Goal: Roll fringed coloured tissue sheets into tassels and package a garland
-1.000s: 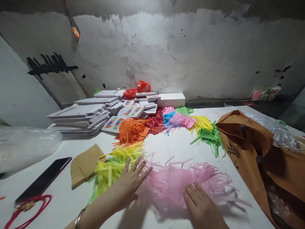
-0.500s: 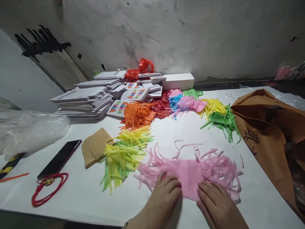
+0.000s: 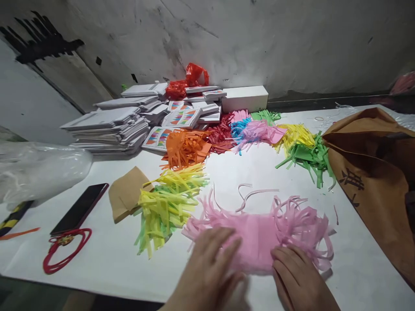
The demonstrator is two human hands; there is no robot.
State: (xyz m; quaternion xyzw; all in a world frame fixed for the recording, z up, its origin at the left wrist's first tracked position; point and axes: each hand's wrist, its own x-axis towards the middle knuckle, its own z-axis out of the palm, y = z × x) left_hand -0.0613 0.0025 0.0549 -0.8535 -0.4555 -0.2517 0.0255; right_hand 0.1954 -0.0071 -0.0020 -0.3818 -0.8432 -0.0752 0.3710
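A pink tissue-paper tassel point(image 3: 256, 242) lies flat near the table's front, its plain band in the middle and cut fringe spreading left and right. My left hand point(image 3: 210, 263) hovers over the band's left part, slightly blurred, with its fingers apart. At the band's lower right corner, my right hand point(image 3: 295, 272) has its fingers closed together on the paper edge, the thumb below them. Loose pink strips point(image 3: 256, 196) lie just behind the tassel. To its left is a yellow and green fringed tassel point(image 3: 168, 207).
Orange point(image 3: 186, 149), red, blue, yellow and green tassels point(image 3: 311, 157) curve across the back. Behind them stand stacked white cards point(image 3: 110, 129) and a white box point(image 3: 244, 99). A brown bag point(image 3: 366, 160) is at right; a phone point(image 3: 79, 209) and brown paper point(image 3: 128, 192) lie left.
My left hand has lifted from the band and moved slightly left, its fingers spreading. My right hand stays at the lower right corner. The view has tilted down a little.
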